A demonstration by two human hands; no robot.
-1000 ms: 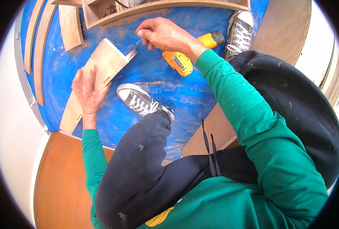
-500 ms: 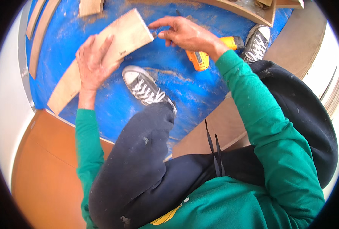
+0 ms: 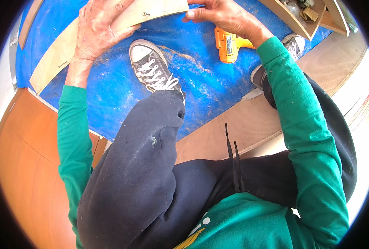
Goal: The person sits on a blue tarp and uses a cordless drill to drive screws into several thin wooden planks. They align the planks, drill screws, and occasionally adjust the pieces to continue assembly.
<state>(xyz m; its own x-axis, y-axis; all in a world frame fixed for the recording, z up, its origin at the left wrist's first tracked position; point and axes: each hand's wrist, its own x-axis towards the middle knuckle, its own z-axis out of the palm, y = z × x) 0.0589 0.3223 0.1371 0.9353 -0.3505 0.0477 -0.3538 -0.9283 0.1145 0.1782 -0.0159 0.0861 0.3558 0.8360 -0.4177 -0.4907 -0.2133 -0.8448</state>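
A curved light wood board (image 3: 53, 50) slants up from the left, cut off by the top edge. My left hand (image 3: 96, 31) is closed around its middle, fingers over the upper face. Small screw-like pieces show in its side face, one (image 3: 146, 14) right of that hand. At the board's right end, my right hand (image 3: 230, 16) has thumb and fingers drawn together against the end edge. Whatever may be between those fingertips is too small to make out. An orange cordless drill (image 3: 228, 45) lies on the blue sheet just below my right hand.
My sneakers (image 3: 151, 68) stand on the dusty blue sheet (image 3: 209, 91). At the upper right is a wooden frame (image 3: 292, 18) with scraps in it. A wide plywood strip (image 3: 234, 128) runs along the right, and an orange-brown panel (image 3: 26, 145) lies at the lower left.
The board and both hands have shifted up in the view, so the board's top is now cut off. My right hand has closed in from just off the board's end to touch it.
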